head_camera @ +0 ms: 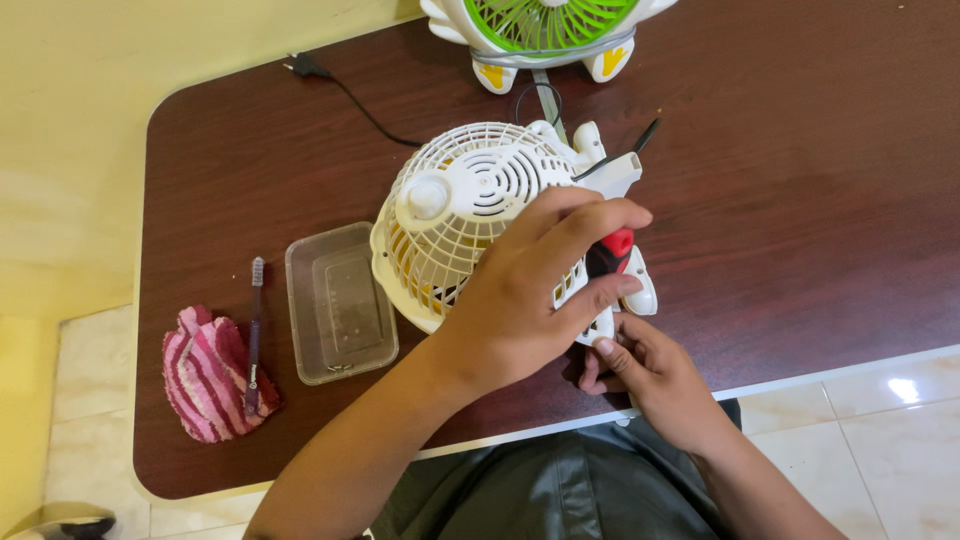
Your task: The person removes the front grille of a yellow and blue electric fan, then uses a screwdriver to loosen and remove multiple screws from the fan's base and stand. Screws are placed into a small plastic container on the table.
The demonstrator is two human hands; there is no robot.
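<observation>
A small white fan [455, 215] lies tilted on the dark wooden table [800, 230], its rear grille and motor cover facing up, with yellow blades showing inside the cage. My left hand [530, 300] reaches over the fan's body, its fingers wrapped round a screwdriver with a red and black handle [614, 250] held against the fan's base. My right hand [645, 375] sits at the table's near edge and grips the lower end of the fan's white base. The screwdriver's tip is hidden by my fingers.
A second fan with green blades [545, 25] stands at the table's far edge. A clear plastic tray [340, 300], a toothbrush [254, 335] and a pink striped cloth [205, 375] lie to the left. A black plug and cord [345, 90] run across the back.
</observation>
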